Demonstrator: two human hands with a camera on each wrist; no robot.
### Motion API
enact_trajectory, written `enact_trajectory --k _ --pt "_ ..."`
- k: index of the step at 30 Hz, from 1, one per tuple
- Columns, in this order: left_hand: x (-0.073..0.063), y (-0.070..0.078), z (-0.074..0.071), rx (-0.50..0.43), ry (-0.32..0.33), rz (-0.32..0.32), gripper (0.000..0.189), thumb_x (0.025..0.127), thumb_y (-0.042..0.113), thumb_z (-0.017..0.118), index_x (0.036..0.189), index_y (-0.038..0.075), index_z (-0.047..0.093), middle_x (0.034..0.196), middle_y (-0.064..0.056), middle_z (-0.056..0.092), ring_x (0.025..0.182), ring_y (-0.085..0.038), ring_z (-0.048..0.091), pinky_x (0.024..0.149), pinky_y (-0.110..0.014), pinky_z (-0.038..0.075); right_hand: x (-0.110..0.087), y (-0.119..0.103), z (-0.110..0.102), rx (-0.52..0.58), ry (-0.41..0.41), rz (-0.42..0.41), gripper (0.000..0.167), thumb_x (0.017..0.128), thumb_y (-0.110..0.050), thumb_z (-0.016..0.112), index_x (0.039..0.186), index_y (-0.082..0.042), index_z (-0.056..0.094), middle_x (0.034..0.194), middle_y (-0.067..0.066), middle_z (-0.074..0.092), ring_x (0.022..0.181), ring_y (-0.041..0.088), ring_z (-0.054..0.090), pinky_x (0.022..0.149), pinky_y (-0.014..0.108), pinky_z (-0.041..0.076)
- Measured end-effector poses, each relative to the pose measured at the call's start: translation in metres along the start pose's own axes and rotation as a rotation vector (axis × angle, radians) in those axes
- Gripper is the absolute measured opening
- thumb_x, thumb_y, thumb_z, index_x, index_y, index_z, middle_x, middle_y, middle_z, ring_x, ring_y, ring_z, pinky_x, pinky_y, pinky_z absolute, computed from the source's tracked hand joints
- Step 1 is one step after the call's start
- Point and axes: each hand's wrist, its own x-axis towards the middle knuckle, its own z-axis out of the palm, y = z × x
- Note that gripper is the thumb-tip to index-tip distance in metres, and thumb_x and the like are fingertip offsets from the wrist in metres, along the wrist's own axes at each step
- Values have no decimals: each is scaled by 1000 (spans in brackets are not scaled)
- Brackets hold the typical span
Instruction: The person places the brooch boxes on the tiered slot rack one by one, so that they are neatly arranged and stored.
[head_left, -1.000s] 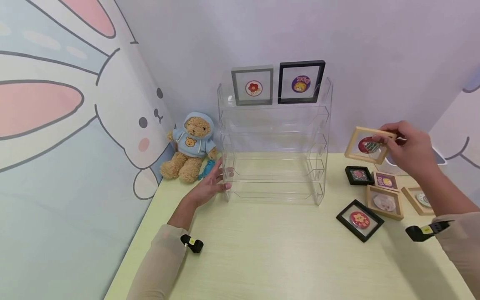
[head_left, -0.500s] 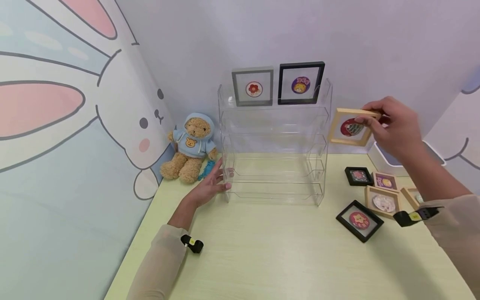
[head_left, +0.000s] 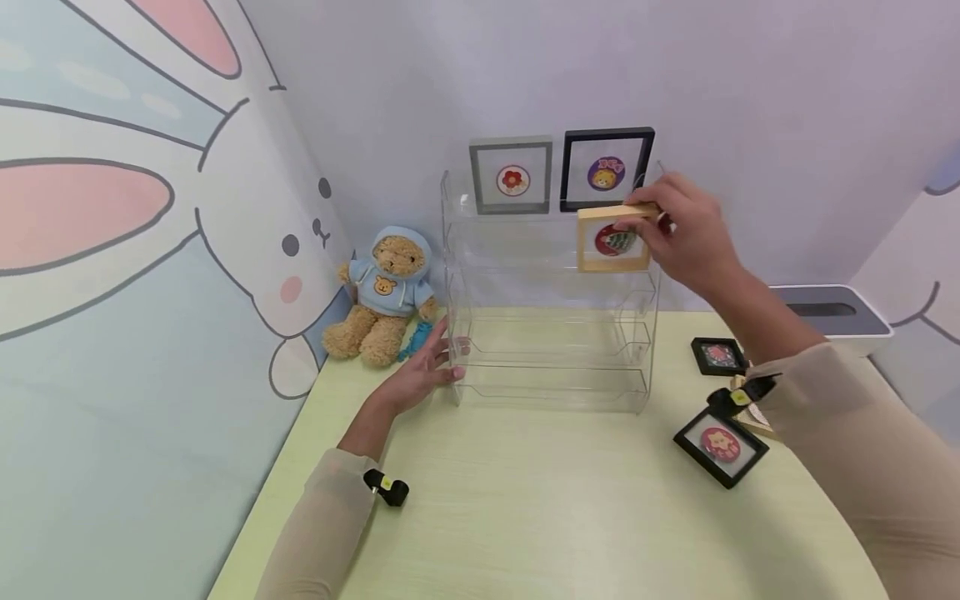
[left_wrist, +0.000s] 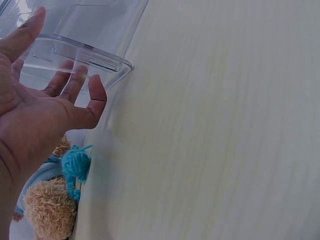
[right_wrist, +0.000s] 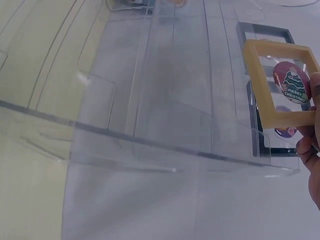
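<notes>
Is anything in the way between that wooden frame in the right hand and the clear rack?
Nothing visible stands between them. The right hand holds the wooden frame in front of the clear rack. Its transparent shelf lips might need clearing.

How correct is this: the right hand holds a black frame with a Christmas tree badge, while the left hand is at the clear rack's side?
Not quite: the right hand holds a light wood-coloured frame, not a black one, as the right wrist view shows. The rest is right.
</notes>
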Motion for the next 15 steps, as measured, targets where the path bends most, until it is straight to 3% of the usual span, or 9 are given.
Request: enact_trajectory --k 8,15 --pt "-2 -1 1 -5 0 -23 109 110 10 68 176 48 -9 183 -15 21 171 -41 19 129 -67 31 24 -13 37 16 -19 24 33 99 -17 82 119 7 73 107 23 66 77 27 54 70 17 34" --pt "0 -1 -2 13 -4 3 107 110 9 68 176 49 -6 180 -15 28 169 -41 25 121 -50 45 36 -21 61 23 6 27 36 103 -25 77 121 6 70 109 24 63 86 32 57 75 29 44"
